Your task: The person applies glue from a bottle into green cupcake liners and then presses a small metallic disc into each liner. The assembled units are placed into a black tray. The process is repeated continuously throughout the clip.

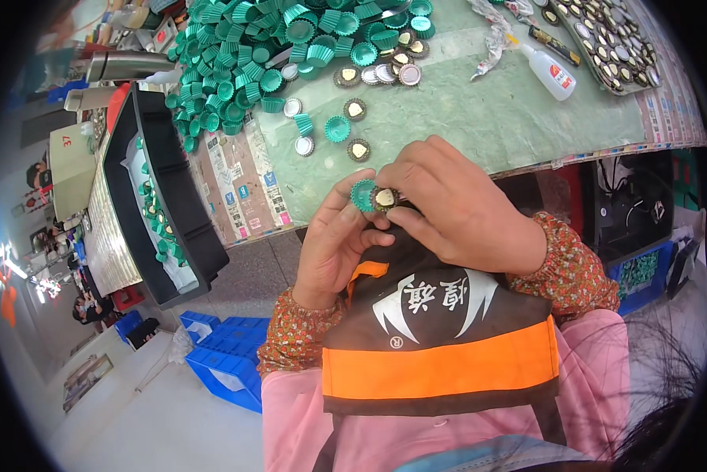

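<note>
Dark strands of hair (pixel 672 370) hang nearest the head camera at the lower right, above pink clothing (pixel 298 413) and a brown apron with an orange band (pixel 440 371). Beyond the apron, both hands meet just off the near edge of the table (pixel 479 130). The left hand (pixel 326 248) pinches a fluted green cup (pixel 362 195) between thumb and finger; the right hand (pixel 467 200) has its thumb and fingertips closed on a brown cap (pixel 385 198) with a pale disc in its middle. Cup and cap sit side by side, their rims appearing to touch or overlap slightly; which is on top is hard to tell. The step in hand seems to be bringing these two together. To do it well, the grip on the cup should stay light, on the outer wall, so the pleats are not crushed; the cap should be kept level, its centre lined up with the cup's, and any pressing spread evenly around the rim. The cup's open mouth faces roughly up toward the camera, and so does the cap's pale side. Both are round, so neither has a clear long axis; the cup's centre line runs from base to mouth, roughly toward the camera.
</note>
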Motion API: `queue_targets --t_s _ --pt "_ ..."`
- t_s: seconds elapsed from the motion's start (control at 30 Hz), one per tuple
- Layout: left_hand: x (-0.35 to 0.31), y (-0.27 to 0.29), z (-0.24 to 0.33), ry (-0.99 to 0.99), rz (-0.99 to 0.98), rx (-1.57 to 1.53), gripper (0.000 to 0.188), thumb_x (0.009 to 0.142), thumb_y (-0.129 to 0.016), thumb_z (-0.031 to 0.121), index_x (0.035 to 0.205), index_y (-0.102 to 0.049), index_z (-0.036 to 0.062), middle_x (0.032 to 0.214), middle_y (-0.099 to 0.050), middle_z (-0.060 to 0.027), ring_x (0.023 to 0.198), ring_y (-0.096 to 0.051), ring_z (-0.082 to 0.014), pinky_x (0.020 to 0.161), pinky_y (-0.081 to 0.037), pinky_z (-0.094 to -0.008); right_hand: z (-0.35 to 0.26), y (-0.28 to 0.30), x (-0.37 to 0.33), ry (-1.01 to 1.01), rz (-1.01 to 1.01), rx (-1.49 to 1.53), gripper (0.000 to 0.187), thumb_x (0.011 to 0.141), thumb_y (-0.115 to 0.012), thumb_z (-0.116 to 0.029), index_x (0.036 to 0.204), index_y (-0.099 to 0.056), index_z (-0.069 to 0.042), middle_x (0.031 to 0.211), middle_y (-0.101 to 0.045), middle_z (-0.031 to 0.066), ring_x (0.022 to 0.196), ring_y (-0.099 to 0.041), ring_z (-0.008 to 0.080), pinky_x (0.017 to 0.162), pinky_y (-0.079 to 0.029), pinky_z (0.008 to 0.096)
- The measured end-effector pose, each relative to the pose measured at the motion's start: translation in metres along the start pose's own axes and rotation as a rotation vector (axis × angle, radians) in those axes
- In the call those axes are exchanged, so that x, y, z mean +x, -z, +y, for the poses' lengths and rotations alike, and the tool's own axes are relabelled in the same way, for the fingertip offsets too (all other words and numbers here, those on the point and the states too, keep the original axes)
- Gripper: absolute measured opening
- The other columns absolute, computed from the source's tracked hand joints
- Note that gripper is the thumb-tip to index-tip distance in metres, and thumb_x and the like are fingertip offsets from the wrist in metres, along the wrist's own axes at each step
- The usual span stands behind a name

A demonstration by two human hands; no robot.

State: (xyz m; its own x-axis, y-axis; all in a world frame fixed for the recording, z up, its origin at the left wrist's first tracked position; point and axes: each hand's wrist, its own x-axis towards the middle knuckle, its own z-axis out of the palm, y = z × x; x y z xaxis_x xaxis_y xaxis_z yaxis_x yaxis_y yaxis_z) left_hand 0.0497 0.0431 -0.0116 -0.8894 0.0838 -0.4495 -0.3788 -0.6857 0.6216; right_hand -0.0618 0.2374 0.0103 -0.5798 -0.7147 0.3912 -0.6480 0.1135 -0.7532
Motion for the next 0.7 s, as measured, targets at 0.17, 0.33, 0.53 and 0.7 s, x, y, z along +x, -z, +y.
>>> queue_targets --t_s 0.17,0.33,0.53,0.7 --pt "-0.0012 0.004 -0.0025 0.007 -0.006 0.051 0.054 0.105 -0.053 0.02 0.152 -0.035 -0.0008 0.121 -0.061 -0.0101 0.102 -0.064 -0.0162 0.084 -0.062 -0.0334 -0.0057 -0.005 0.0005 0.003 -0.019 -0.07 0.03 0.077 -0.068 -0.008 0.104 -0.058 -0.001 0.094 -0.054 0.0132 0.088 -0.053 0.033 0.077 -0.047 0.0422" --pt "-0.002 0.0035 -0.0037 0.004 -0.006 0.084 0.055 0.106 -0.051 0.023 0.152 -0.035 -0.0029 0.12 -0.062 -0.01 0.101 -0.064 -0.0161 0.083 -0.062 -0.0323 -0.006 -0.0087 0.0007 0.017 -0.029 -0.094 0.027 0.076 -0.068 -0.008 0.099 -0.056 -0.002 0.093 -0.053 0.012 0.089 -0.053 0.032 0.077 -0.046 0.0423" --pt "-0.0026 0.0036 -0.0057 0.02 0.016 0.111 0.054 0.106 -0.05 0.025 0.15 -0.037 -0.0042 0.118 -0.063 -0.0102 0.099 -0.066 -0.0168 0.082 -0.062 -0.0317 -0.007 -0.0099 -0.0002 0.015 -0.051 -0.127 0.036 0.072 -0.075 -0.011 0.102 -0.057 -0.002 0.097 -0.054 0.0111 0.091 -0.054 0.0305 0.077 -0.046 0.0406" --pt "-0.0033 0.0044 -0.0076 0.023 0.019 0.114 0.055 0.107 -0.05 0.027 0.15 -0.038 -0.0046 0.118 -0.064 -0.0104 0.1 -0.066 -0.0177 0.082 -0.061 -0.0316 -0.0083 -0.0109 -0.0006 0.007 -0.042 -0.124 0.037 0.071 -0.076 -0.013 0.101 -0.058 -0.003 0.096 -0.054 0.0107 0.091 -0.054 0.0304 0.077 -0.046 0.0405"
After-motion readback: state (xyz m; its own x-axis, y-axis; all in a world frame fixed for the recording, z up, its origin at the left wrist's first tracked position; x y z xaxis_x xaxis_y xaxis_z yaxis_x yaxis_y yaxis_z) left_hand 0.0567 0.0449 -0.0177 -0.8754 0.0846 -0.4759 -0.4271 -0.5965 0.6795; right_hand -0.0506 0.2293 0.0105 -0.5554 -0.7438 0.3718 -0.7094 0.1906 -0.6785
